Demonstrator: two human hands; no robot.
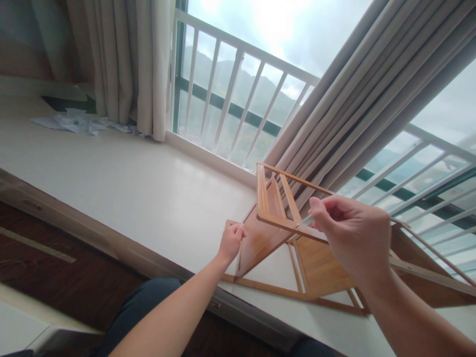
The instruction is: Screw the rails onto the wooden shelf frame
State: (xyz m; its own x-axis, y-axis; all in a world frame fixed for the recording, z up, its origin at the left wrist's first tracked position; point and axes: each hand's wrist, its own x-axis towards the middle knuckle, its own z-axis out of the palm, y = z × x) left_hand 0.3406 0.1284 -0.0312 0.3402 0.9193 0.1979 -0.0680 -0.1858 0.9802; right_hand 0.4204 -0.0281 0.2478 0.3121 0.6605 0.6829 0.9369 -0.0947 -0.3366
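Your left hand (231, 241) and right hand (353, 238) are both bare, with no gloves, rings or watch, and your forearms carry no sleeves. At the bottom centre of the frame, your leg is clad in dark blue-grey trousers (147, 307).

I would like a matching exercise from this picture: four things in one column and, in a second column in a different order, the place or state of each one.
Things:
1. left hand
2. right hand
3. scattered papers
4. curtain

Places or states:
A. hanging beside the window railing
B. pinching a thin tool against the top bar of the wooden frame
C. gripping the lower left corner of the wooden frame
D. lying on the white ledge, far left

Pairs: 1-C, 2-B, 3-D, 4-A
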